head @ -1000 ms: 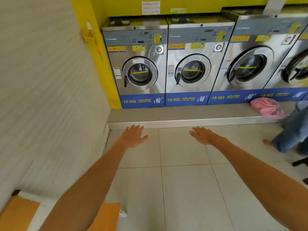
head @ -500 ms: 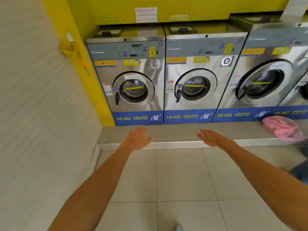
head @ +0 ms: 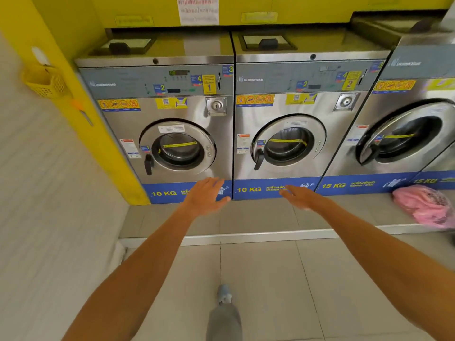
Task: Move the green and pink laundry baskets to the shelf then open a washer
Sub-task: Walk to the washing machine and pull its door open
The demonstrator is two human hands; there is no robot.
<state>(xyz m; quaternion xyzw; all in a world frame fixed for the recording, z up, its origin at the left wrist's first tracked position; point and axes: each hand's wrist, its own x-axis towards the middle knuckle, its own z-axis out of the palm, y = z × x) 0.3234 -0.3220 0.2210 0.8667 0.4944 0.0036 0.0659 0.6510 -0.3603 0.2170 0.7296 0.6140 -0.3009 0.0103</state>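
A row of steel front-load washers stands on a raised tiled step. Washer 1 (head: 160,134) at the left has its round door (head: 178,148) closed, with a black handle (head: 148,164) on its left side. Washer 2 (head: 295,129) beside it is closed too. My left hand (head: 205,196) is stretched out, empty, fingers apart, in front of washer 1's blue base panel. My right hand (head: 299,196) reaches forward, empty and spread, before washer 2's base. A pink basket or bag (head: 426,205) lies on the step at the far right. No green basket shows.
A white wall (head: 49,193) closes the left side, with a small yellow basket (head: 45,81) hung on the yellow pillar. A larger 15 KG washer (head: 403,134) stands at the right. The step edge (head: 246,236) crosses the floor ahead. My foot (head: 223,292) shows below.
The washers have grown larger and nearer in view. Both hands have risen from floor level to the washers' blue base panels. The other person at the right is out of view.
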